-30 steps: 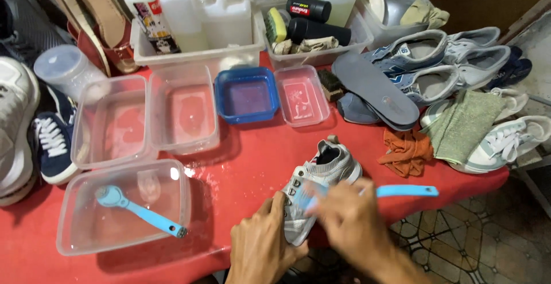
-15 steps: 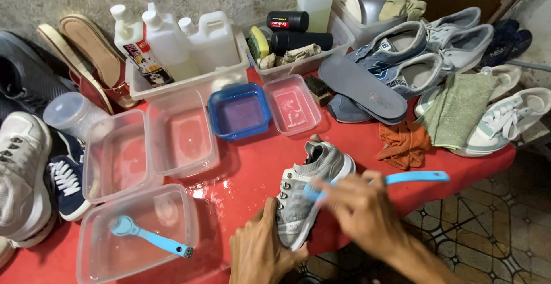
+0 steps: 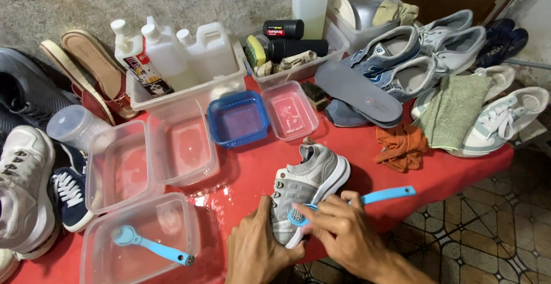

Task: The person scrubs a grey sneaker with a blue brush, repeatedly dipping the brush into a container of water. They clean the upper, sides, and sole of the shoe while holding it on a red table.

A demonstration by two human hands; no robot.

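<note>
Right hand (image 3: 338, 232) closed around a blue-handled brush (image 3: 367, 199), bristle head pressed to the side of a grey knit sneaker (image 3: 307, 189). Left hand (image 3: 255, 249) clamped on the sneaker's front end, pinning it near the front edge of the red table (image 3: 453, 169).

Behind, against the wall: a clear bin (image 3: 189, 89) holding three white plastic jugs (image 3: 183, 54), one with a red, black and white label; to its right a second bin (image 3: 298, 68) with two black cylindrical cans and a tall white bottle (image 3: 310, 0). In front of these, a square blue tub (image 3: 237, 118) and a small pink-tinted tub (image 3: 290, 110). Further left, three clear rectangular tubs; nearest one (image 3: 140, 244) with a second blue brush (image 3: 152, 246) lying inside, in water.

Red cloth wet and glossy around the tubs. Grey insole (image 3: 359, 91), orange rag (image 3: 402, 146) and green towel (image 3: 456, 111) to the right, among several pale sneakers. Rough grey plaster wall behind; patterned tile floor below at right.

Compared with half a second earlier: brush head lower on the shoe's side, handle tilted down, both hands in the same grip.
</note>
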